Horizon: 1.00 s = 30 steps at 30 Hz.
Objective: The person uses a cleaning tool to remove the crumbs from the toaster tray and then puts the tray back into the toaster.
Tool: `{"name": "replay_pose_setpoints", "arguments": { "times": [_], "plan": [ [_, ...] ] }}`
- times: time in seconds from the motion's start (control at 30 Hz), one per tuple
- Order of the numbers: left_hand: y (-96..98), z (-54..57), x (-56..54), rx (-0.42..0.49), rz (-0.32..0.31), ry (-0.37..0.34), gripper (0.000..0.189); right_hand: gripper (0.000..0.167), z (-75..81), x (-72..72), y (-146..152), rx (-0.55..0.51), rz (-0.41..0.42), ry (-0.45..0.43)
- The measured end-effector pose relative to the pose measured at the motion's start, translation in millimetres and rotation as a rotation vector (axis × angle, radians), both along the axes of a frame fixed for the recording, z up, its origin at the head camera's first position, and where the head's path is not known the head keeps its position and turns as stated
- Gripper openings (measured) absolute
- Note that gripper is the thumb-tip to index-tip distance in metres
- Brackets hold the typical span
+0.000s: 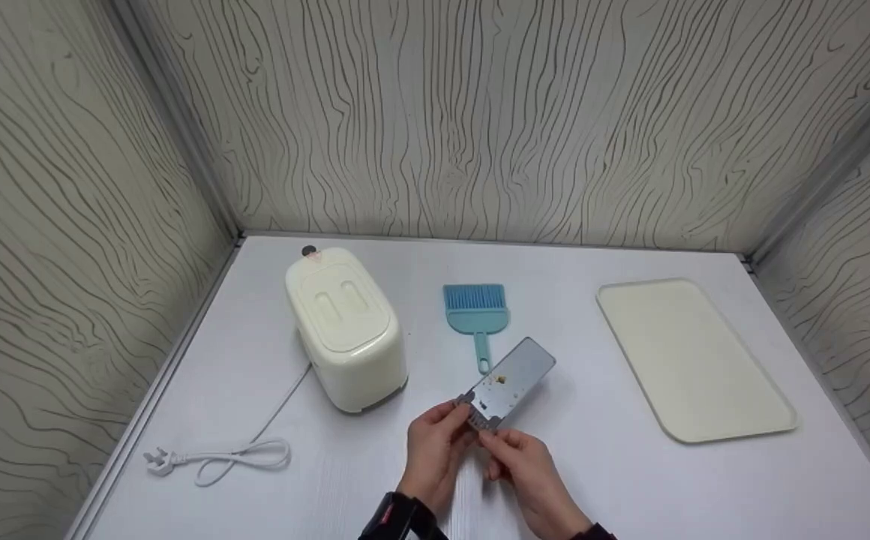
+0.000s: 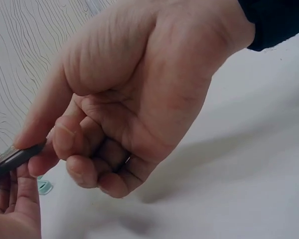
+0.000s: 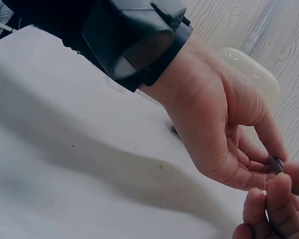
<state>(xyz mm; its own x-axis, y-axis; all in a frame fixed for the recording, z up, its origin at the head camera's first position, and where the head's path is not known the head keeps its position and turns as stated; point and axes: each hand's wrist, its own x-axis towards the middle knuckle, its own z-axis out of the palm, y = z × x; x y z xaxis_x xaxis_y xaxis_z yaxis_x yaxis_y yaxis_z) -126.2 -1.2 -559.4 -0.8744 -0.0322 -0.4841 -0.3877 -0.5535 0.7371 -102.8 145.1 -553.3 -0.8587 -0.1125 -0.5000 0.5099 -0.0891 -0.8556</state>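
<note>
A slim metal crumb tray (image 1: 529, 367) with a grey slotted end is held over the table, its far end slanting away to the right. Brown crumbs (image 1: 501, 379) lie on its shiny surface. My left hand (image 1: 431, 450) pinches the grey end at its left corner between thumb and fingers. At the near right corner, my right hand (image 1: 529, 469) pinches the same end. In the left wrist view the crumb tray (image 2: 15, 160) shows as a thin dark edge. Just beyond it, a small blue brush (image 1: 476, 319) lies flat, bristles away from me.
A cream toaster (image 1: 367, 367) with a lidded top stands to the left. Its white cord (image 1: 244, 457) is looped on the table and ends in a plug (image 1: 159, 461). At the right lies a cream rectangular tray (image 1: 705, 360). Small crumbs (image 3: 161, 167) dot the white tabletop.
</note>
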Motion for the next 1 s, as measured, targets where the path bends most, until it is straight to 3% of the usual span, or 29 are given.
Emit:
{"name": "replay_pose_setpoints", "arguments": {
  "times": [0.27, 0.5, 0.77, 1.0],
  "plan": [
    [-7.6, 1.7, -1.4, -0.016, 0.014, 0.024, 0.041, 0.028, -0.2, -1.6, 19.8, 0.042, 0.045, 0.034],
    [-16.6, 3.4, -2.6, 0.023, 0.033, 0.015, 0.042, 0.024, 6.9, -13.1, 53.0, 0.21, -0.069, 0.085],
    [-25.3, 3.9, -2.2, 0.01, 0.036, 0.024, 0.044, 0.03, 13.3, -33.2, 122.5, 0.406, -0.168, 0.172],
    [-29.3, 3.8, -2.1, -0.001, 0.021, 0.022, 0.046, 0.052, 14.6, -40.2, 193.6, 0.707, -0.148, 0.201]
  ]
}}
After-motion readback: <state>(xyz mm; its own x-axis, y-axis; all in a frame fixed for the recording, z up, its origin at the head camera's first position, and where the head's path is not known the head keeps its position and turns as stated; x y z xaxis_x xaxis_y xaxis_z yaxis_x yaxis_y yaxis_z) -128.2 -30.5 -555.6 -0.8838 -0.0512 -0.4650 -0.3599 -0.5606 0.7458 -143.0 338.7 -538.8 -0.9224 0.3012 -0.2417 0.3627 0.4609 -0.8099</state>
